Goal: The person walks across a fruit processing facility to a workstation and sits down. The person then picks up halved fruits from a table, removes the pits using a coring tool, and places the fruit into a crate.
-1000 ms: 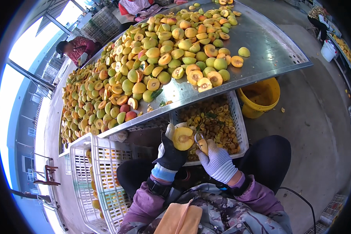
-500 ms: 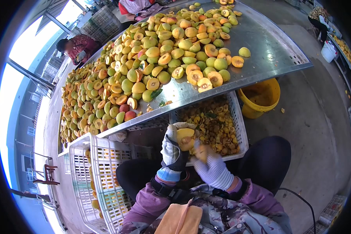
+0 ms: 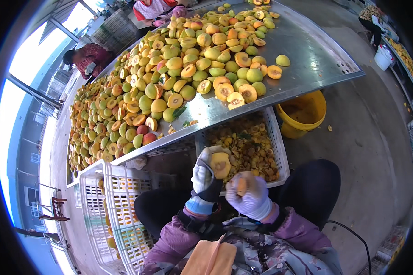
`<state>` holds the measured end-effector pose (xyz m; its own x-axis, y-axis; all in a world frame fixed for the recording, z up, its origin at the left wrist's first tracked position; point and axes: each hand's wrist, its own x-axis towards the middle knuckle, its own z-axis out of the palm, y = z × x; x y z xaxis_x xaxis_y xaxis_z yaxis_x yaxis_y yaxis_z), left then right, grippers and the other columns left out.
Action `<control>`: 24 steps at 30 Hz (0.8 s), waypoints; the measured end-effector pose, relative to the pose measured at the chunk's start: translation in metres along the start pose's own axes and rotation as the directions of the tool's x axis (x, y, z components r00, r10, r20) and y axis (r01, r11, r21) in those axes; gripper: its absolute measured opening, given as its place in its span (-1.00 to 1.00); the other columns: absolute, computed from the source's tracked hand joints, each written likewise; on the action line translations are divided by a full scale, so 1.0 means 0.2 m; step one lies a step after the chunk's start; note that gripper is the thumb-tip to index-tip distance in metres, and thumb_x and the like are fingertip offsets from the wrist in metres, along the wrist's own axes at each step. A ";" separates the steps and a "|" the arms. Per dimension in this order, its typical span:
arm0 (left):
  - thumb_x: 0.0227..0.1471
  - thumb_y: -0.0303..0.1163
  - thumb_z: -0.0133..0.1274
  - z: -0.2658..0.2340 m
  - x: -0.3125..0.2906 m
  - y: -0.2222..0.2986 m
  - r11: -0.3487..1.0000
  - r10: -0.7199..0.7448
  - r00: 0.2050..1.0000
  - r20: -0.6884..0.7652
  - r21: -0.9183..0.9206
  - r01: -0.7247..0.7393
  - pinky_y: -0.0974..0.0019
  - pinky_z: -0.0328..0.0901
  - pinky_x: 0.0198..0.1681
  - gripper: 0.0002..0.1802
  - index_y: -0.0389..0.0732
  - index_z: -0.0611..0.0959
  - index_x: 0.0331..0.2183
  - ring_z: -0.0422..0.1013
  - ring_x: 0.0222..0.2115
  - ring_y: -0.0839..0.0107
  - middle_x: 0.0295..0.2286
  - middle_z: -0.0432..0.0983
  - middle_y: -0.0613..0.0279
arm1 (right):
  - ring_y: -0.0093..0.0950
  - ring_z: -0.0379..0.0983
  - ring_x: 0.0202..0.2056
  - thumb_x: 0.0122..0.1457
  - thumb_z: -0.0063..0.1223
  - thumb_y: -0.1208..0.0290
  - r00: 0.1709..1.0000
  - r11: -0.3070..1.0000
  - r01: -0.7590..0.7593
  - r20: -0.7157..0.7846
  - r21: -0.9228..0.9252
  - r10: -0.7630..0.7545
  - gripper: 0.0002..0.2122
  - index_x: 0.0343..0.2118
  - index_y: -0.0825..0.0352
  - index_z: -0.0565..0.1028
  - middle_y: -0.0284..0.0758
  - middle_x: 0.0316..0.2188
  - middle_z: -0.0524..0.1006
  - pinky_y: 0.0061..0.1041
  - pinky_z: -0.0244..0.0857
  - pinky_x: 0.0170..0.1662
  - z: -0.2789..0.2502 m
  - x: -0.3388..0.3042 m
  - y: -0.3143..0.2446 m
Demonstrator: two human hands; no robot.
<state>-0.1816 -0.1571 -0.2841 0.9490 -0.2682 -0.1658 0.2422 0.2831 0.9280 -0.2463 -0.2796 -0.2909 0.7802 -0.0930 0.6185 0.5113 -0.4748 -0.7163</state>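
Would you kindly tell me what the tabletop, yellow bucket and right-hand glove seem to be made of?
Tabletop: probably bare metal, perhaps stainless steel, given its grey sheen and reflections.
Yellow bucket: apparently plastic, slightly glossy, with evenly coloured rim and wall.
Right-hand glove: likely matte knitted fabric, from its snug fit; blur hides the weave.

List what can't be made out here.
All head view:
Tan object in right hand: shape hidden by grip and blur.
Halved fruit in left hand: back covered by that hand.
Scrap crate: far end hidden under the table.
Co-worker: head cut off by the top edge.
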 end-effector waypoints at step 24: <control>0.13 -0.19 -0.12 -0.05 0.02 -0.06 0.992 0.127 0.990 0.054 0.009 -0.127 0.32 0.32 -0.17 -0.60 -0.31 0.43 -0.13 0.40 -0.23 0.32 -0.24 0.45 0.09 | -0.10 0.43 -0.63 0.07 0.02 0.32 0.814 0.874 -0.361 0.348 -0.324 0.465 -0.67 -0.24 0.51 0.30 -0.08 -0.70 0.45 -0.19 0.32 -0.57 0.07 -0.06 0.05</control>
<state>-0.1793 -0.1529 -0.2984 0.9597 -0.2794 -0.0287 0.1175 0.3067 0.9445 -0.2456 -0.2714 -0.3091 0.9983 0.0077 0.0583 0.0487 -0.6653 -0.7450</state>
